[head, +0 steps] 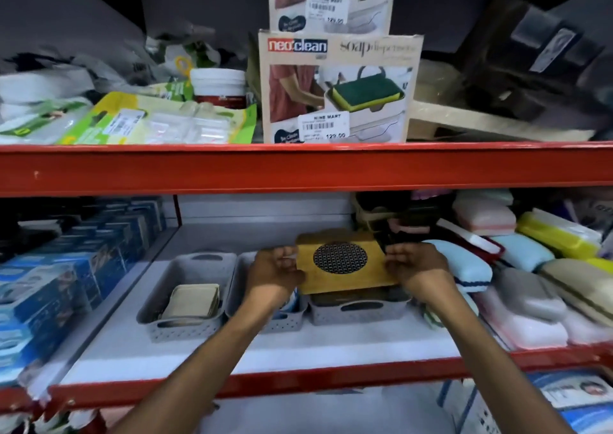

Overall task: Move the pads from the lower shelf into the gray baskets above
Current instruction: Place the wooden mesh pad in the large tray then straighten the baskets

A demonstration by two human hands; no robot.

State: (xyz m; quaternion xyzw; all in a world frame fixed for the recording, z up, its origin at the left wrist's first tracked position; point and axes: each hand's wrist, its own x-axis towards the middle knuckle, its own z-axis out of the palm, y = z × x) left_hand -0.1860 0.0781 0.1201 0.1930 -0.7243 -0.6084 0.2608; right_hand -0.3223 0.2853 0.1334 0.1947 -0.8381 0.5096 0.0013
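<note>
Yellow-brown cardboard wraps the pad pack, which shows a round window of dark mesh in its middle and is held tilted just above the right gray basket. Both hands pinch it: the left hand has its fingers closed on the pack's 9 o'clock edge, and the right hand is closed on the 3 o'clock edge. More dark pads seem to lie in the basket beneath, though they are mostly hidden. At 9 o'clock from it stands the middle gray basket, largely covered by the left forearm, and further toward 9 o'clock the left gray basket holds a stack of beige pads. All three sit in a row on the white shelf with a red front rail. Wrapped sponges in pastel colours pile up at 3 o'clock, touching one another, and blue boxes stand at 9 o'clock. On the shelf above, at 12 o'clock, stands a neoclean soap dispenser box.
</note>
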